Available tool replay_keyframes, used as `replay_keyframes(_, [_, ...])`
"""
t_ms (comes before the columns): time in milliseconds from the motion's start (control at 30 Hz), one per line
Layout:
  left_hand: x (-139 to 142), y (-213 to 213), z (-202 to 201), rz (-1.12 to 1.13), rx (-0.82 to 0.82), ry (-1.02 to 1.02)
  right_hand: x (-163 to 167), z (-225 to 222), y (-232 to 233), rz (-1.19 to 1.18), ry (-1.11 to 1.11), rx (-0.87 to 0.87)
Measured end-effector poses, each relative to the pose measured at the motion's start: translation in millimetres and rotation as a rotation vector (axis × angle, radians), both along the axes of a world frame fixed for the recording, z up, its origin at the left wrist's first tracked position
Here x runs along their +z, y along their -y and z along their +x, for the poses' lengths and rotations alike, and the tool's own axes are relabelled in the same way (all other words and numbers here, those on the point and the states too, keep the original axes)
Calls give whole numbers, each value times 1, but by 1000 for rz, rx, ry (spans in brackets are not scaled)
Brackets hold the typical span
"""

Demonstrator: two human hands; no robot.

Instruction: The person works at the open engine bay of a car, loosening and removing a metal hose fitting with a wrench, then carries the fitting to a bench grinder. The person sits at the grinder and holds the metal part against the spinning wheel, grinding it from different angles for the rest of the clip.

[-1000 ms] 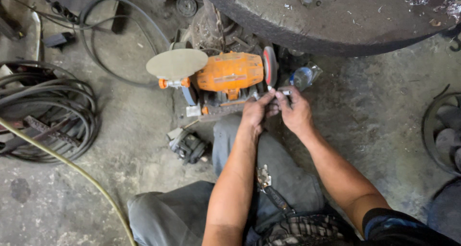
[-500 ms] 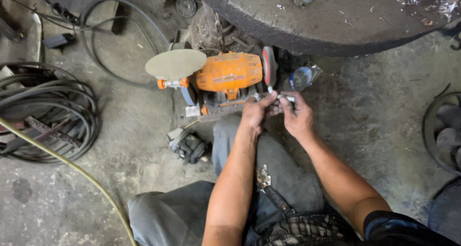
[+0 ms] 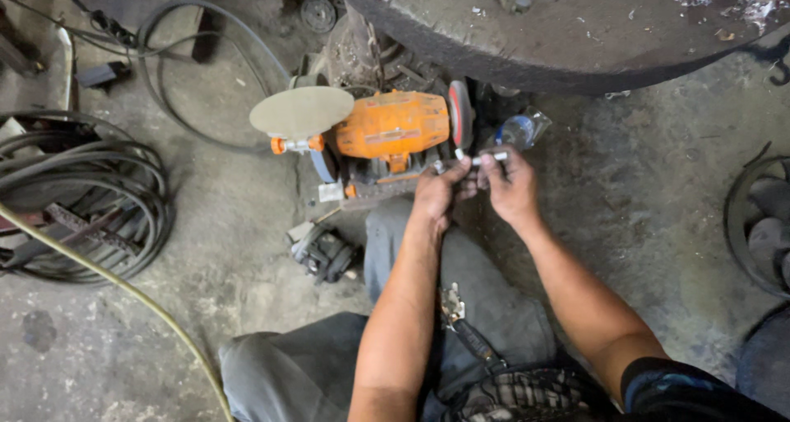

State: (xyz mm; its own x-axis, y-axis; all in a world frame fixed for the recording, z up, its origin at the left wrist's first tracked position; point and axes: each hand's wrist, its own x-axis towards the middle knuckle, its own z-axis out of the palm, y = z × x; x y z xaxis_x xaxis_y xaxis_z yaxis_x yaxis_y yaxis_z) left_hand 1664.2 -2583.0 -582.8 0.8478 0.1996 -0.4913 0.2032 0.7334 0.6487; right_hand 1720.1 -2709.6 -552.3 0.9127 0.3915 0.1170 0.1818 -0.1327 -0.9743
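Observation:
An orange bench grinder [image 3: 393, 124] stands on the concrete floor with a round pale disc [image 3: 301, 111] on its left end and a red-faced wheel [image 3: 461, 113] on its right end. My left hand [image 3: 440, 193] and my right hand [image 3: 510, 183] are side by side just below the wheel. Together they grip a short metal rod [image 3: 487, 158], whose tip is against the wheel. My legs in grey trousers lie under my arms.
A coil of black hose [image 3: 78, 195] and a yellow cable [image 3: 123, 286] lie at the left. A large dark round slab [image 3: 576, 27] hangs over the top. A clear plastic bottle [image 3: 521, 130] lies right of the grinder, a small dark motor part [image 3: 325, 253] below it.
Both hands stay at the wheel with the rod; they have shifted very slightly. The view has drifted a little.

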Motion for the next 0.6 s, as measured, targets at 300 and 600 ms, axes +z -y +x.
replay_keyframes(300, [-5, 1, 1, -21, 40, 19, -2, 15, -3, 107, -164, 39])
replay_keyframes(600, [-16, 5, 8, 68, 162, -151, 5, 23, 11, -393, 585, 173])
